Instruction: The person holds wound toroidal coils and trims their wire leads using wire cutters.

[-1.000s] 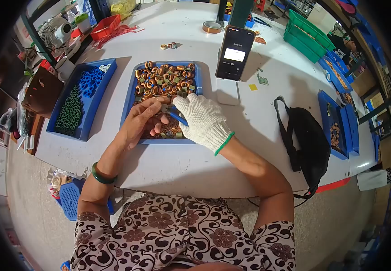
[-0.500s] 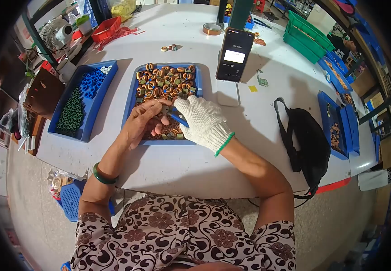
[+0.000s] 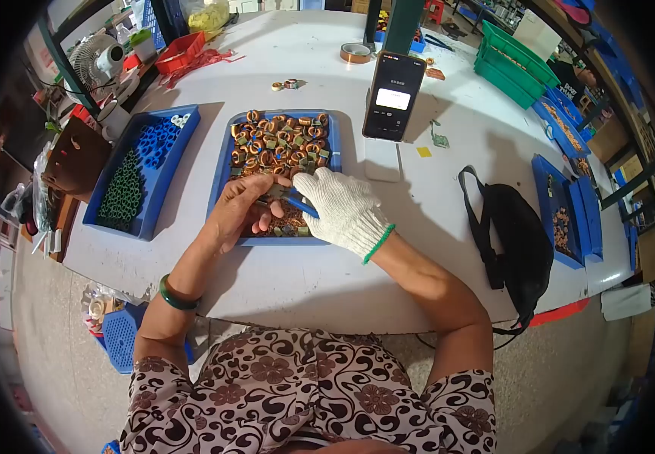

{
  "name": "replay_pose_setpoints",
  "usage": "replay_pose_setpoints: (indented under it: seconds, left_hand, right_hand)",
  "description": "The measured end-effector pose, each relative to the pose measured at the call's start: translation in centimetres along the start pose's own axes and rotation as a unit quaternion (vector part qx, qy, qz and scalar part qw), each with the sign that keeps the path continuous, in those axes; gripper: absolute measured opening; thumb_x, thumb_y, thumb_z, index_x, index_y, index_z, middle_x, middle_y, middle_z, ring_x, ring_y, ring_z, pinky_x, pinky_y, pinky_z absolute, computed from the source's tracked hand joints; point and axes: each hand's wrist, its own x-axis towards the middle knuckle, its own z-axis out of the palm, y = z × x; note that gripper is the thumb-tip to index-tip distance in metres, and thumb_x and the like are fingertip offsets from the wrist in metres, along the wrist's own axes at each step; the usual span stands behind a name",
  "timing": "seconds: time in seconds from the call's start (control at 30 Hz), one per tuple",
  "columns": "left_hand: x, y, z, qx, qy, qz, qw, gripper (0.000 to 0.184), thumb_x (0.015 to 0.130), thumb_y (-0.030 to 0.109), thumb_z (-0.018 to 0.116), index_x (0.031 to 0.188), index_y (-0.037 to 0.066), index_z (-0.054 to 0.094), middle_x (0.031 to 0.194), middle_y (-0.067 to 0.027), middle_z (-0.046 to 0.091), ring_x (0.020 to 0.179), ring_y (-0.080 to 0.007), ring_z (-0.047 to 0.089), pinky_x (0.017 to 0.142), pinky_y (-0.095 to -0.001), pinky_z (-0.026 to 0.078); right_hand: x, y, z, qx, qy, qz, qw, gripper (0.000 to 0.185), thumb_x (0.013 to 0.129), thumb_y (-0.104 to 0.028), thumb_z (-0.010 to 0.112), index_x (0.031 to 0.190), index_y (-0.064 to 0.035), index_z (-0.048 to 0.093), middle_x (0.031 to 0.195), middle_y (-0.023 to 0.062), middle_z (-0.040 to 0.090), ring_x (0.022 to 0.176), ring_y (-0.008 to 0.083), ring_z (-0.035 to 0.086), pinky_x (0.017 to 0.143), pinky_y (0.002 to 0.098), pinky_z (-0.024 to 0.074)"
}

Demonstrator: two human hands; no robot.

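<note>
My right hand [image 3: 339, 203], in a white knit glove with a green cuff, is closed around blue-handled pliers [image 3: 300, 206]. Their jaws point left toward my bare left hand [image 3: 238, 206], whose thumb and fingertips are pinched together. What the left fingers hold is too small and covered to make out. Both hands are over the near half of a blue tray [image 3: 335, 144]. Copper-wound ring coils [image 3: 274, 140] are heaped in its far part, some with greenish blocks among them. Loose copper-coloured bits show below my hands.
A second blue tray [image 3: 162, 181] at left holds green and blue rings. Beyond the coil tray, a phone [image 3: 394, 94] leans upright on a white stand [image 3: 382, 160]. A black bag [image 3: 513, 242] lies at right. Tape [image 3: 355, 53] and a green crate [image 3: 513, 64] are farther back.
The hands remain together over the tray with little movement; the left fingers have shifted slightly. The whole view has moved a few pixels.
</note>
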Motion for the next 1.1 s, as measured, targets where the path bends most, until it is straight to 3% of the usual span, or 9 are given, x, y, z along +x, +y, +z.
replay_pose_setpoints:
  seconds: [0.37, 0.57, 0.6, 0.7, 0.73, 0.83, 0.9, 1.0, 1.1]
  left_hand:
    - [0.1, -0.4, -0.3, 0.000, 0.038, 0.035, 0.999, 0.030, 0.106, 0.030, 0.051, 0.113, 0.008, 0.070, 0.079, -0.0028, 0.070, 0.050, -0.0060, 0.055, 0.042, -0.0199, 0.040]
    - [0.1, 0.1, -0.2, 0.030, 0.185, 0.132, 0.973, 0.031, 0.106, 0.034, 0.053, 0.110, 0.009, 0.071, 0.077, 0.0006, 0.067, 0.048, -0.0047, 0.052, 0.040, -0.0193, 0.036]
    - [0.2, -0.1, -0.5, 0.027, 0.201, 0.131, 0.970, 0.033, 0.105, 0.039, 0.055, 0.112, 0.011, 0.070, 0.079, 0.0016, 0.065, 0.049, -0.0029, 0.052, 0.040, -0.0179, 0.030]
    - [0.1, 0.3, -1.0, 0.044, 0.196, 0.151, 0.968, 0.034, 0.105, 0.039, 0.055, 0.112, 0.010, 0.071, 0.075, 0.0028, 0.064, 0.048, -0.0019, 0.050, 0.040, -0.0177, 0.031]
    - [0.1, 0.3, -0.9, 0.062, 0.192, 0.159, 0.966, 0.033, 0.105, 0.038, 0.055, 0.112, 0.010, 0.071, 0.073, 0.0030, 0.063, 0.048, -0.0016, 0.049, 0.041, -0.0179, 0.031]
    - [0.1, 0.1, -0.9, 0.111, 0.176, 0.177, 0.962, 0.032, 0.105, 0.035, 0.056, 0.110, 0.008, 0.072, 0.068, 0.0033, 0.061, 0.048, -0.0007, 0.046, 0.041, -0.0184, 0.030]
    - [0.0, 0.0, -0.9, 0.141, 0.159, 0.185, 0.960, 0.031, 0.105, 0.032, 0.056, 0.110, 0.007, 0.072, 0.066, 0.0030, 0.059, 0.048, -0.0005, 0.045, 0.041, -0.0189, 0.029]
    - [0.0, 0.0, -1.0, 0.211, 0.164, 0.176, 0.948, 0.029, 0.104, 0.028, 0.059, 0.111, 0.004, 0.073, 0.066, 0.0023, 0.060, 0.052, -0.0016, 0.047, 0.044, -0.0204, 0.034]
    - [0.6, -0.7, -1.4, 0.350, 0.186, 0.235, 0.887, 0.029, 0.103, 0.025, 0.061, 0.112, 0.000, 0.072, 0.067, 0.0016, 0.059, 0.058, -0.0034, 0.049, 0.050, -0.0222, 0.040]
  right_hand:
    - [-0.1, -0.2, 0.0, -0.006, 0.033, -0.017, 0.999, 0.035, 0.083, -0.024, 0.072, 0.111, -0.0108, 0.056, 0.097, 0.0143, 0.063, 0.091, 0.0337, 0.069, 0.073, 0.0483, 0.0572]
    - [-0.2, 0.0, 0.0, 0.017, 0.072, -0.013, 0.997, 0.030, 0.084, -0.023, 0.070, 0.107, -0.0115, 0.055, 0.096, 0.0134, 0.063, 0.088, 0.0334, 0.069, 0.071, 0.0489, 0.0560]
    - [-0.1, 0.3, 0.1, 0.030, 0.080, -0.012, 0.996, 0.030, 0.084, -0.023, 0.070, 0.107, -0.0119, 0.055, 0.096, 0.0131, 0.063, 0.087, 0.0334, 0.068, 0.070, 0.0489, 0.0557]
    - [0.0, 1.0, 0.6, 0.040, 0.088, -0.012, 0.995, 0.036, 0.085, -0.023, 0.070, 0.116, -0.0137, 0.055, 0.099, 0.0111, 0.062, 0.091, 0.0325, 0.066, 0.074, 0.0473, 0.0546]
    - [0.0, 1.1, 0.7, 0.038, 0.088, -0.012, 0.995, 0.039, 0.085, -0.023, 0.070, 0.120, -0.0145, 0.055, 0.100, 0.0103, 0.061, 0.093, 0.0320, 0.065, 0.076, 0.0465, 0.0543]
    - [0.0, 1.0, 0.4, 0.054, 0.122, -0.013, 0.991, 0.031, 0.084, -0.023, 0.071, 0.108, -0.0133, 0.055, 0.095, 0.0120, 0.062, 0.089, 0.0334, 0.067, 0.073, 0.0487, 0.0547]
    - [0.1, 1.2, 0.8, 0.060, 0.135, -0.017, 0.989, 0.031, 0.084, -0.023, 0.071, 0.108, -0.0134, 0.055, 0.095, 0.0121, 0.062, 0.090, 0.0339, 0.067, 0.074, 0.0491, 0.0546]
    - [0.1, 1.5, 1.3, 0.065, 0.149, -0.022, 0.986, 0.031, 0.084, -0.024, 0.071, 0.109, -0.0133, 0.056, 0.096, 0.0126, 0.062, 0.090, 0.0346, 0.067, 0.074, 0.0497, 0.0544]
    - [0.1, 1.4, 1.2, 0.064, 0.143, -0.023, 0.987, 0.031, 0.084, -0.024, 0.071, 0.110, -0.0131, 0.056, 0.096, 0.0131, 0.063, 0.089, 0.0351, 0.067, 0.074, 0.0500, 0.0544]
